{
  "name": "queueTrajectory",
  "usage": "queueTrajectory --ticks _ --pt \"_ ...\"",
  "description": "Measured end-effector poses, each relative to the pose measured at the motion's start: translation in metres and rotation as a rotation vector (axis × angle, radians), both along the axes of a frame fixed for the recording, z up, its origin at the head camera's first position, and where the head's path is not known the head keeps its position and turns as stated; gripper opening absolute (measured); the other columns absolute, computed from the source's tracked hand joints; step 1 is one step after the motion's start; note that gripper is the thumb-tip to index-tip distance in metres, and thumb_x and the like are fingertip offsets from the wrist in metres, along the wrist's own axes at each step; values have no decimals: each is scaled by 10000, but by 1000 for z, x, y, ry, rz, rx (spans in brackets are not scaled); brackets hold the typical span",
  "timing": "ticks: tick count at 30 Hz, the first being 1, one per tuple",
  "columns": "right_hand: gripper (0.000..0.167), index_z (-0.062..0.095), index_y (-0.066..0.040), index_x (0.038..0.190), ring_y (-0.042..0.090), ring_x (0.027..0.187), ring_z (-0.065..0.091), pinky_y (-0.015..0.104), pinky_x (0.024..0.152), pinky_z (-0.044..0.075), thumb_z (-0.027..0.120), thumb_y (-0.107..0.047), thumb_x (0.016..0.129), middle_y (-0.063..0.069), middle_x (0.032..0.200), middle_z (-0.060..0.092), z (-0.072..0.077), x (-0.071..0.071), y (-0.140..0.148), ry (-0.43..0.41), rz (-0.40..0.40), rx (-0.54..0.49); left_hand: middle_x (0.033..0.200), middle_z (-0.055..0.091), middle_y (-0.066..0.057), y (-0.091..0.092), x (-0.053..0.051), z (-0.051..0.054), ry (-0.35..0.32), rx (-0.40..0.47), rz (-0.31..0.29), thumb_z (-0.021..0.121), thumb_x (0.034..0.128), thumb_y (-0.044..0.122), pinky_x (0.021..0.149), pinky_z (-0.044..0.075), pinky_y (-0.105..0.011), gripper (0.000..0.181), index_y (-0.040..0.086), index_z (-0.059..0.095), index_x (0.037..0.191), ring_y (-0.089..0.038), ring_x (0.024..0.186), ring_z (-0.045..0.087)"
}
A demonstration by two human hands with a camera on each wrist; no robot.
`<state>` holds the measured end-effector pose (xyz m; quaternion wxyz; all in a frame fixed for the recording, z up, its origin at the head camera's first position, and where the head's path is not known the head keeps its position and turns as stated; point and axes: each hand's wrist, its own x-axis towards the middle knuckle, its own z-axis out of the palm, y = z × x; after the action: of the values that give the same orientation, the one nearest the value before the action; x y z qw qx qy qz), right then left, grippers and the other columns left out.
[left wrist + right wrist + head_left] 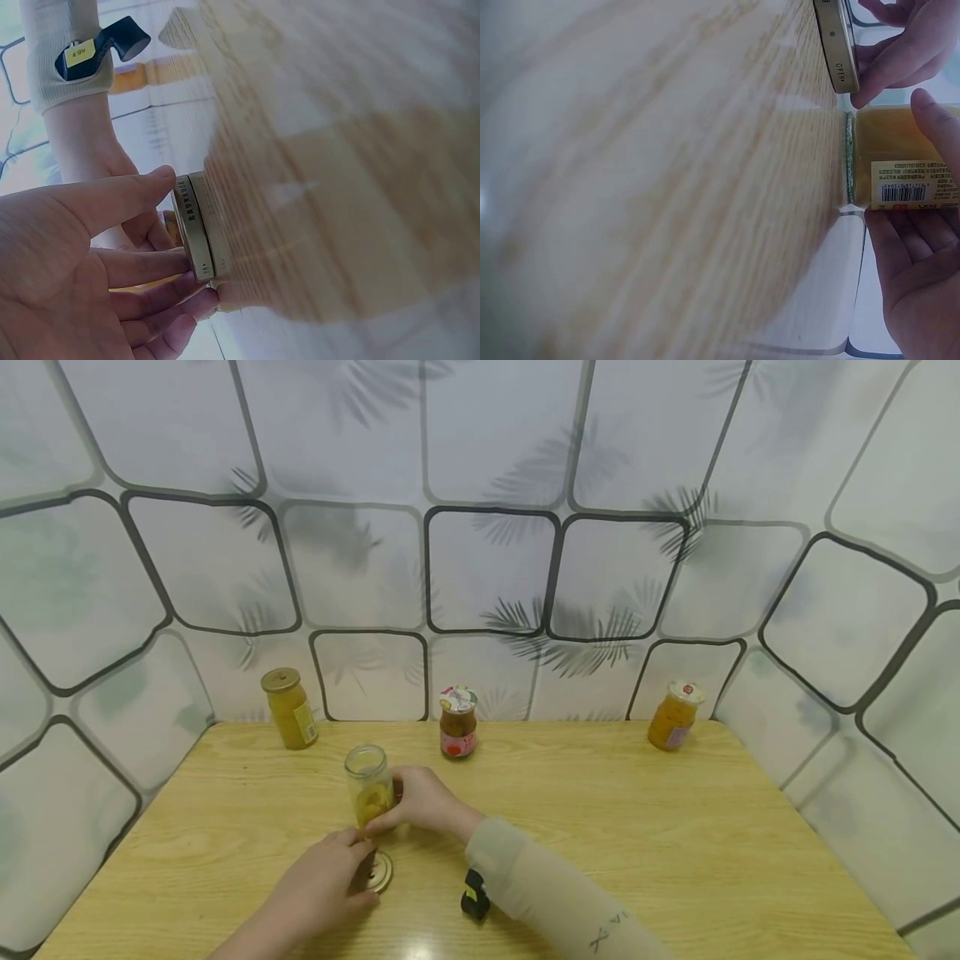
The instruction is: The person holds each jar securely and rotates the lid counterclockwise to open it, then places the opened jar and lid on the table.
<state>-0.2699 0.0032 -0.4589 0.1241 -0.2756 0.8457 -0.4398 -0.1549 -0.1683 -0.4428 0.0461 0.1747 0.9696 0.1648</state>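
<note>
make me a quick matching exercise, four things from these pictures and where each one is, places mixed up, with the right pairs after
Things
1. lidless glass jar
2. gold lid
3. pink-labelled jar
4. purple-labelled jar

Places
A. back right of the table
B. between left hand thumb and fingers
C. back middle
D. in the right hand

Pairs: 1-D, 2-B, 3-C, 4-A

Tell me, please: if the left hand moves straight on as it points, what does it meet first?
Past the lid that it touches, the left hand would probably meet the open jar or the right hand holding it; depth leaves unclear which is first.
</note>
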Motion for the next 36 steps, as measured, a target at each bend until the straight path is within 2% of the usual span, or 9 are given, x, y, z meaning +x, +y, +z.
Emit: queueTrajectory --ticks 7,14,21,28,31,34,36 --pt "477 758 -126 1184 1 1023 690 165 961 534 979 -209 770 -24 1147 797 -1 0 0 13 -5 -8 1276 704 -166 0 1 2 6 -4 -11 959 768 345 1029 570 -568 664 -39 725 1257 -360 1163 685" --pt "480 757 -122 1188 -2 1011 689 160 949 536 979 -208 771 -20 1139 797 -1 0 0 17 -2 -5 1265 695 -150 0 -1 3 2 -27 -16 973 753 322 1031 567 -562 665 -30 725 1260 -350 1167 678" --pt "494 742 -120 1229 100 1144 724 197 1011 553 963 -206 795 7 1210 787 -1 3 -1 -4 -7 -20 1225 697 -132 0 -1 0 22 -30 -21 981 741 286 1013 575 -545 645 -38 730 1238 -331 1136 678" --pt "529 695 -126 1277 146 1199 702 239 1047 549 945 -226 821 10 1251 758 0 8 -1 -1 -21 -18 1240 699 -145 0 -3 0 27 -39 -19 993 724 272 1030 567 -556 669 -39 725 1252 -347 1155 674" --pt "590 646 -131 1320 195 1288 667 302 1113 533 945 -233 822 22 1319 726 -2 10 0 -3 -12 -17 1172 700 -100 0 -3 0 38 -52 -21 1004 703 265 997 582 -527 671 -29 733 1242 -302 1099 678" --pt "768 559 -131 1460 239 1387 606 371 1184 491 954 -246 812 32 1444 664 -3 10 2 -12 -6 -23 1124 691 -67 0 -2 0 42 -55 -24 1011 689 254 966 592 -507 665 -21 739 1230 -268 1058 672" --pt "883 487 -132 1546 246 1436 565 397 1220 459 956 -264 810 34 1523 612 -3 10 5 -10 -3 -21 1153 699 -76 1 -1 1 39 -48 -23 1011 689 248 978 591 -517 661 -19 740 1229 -282 1079 676"
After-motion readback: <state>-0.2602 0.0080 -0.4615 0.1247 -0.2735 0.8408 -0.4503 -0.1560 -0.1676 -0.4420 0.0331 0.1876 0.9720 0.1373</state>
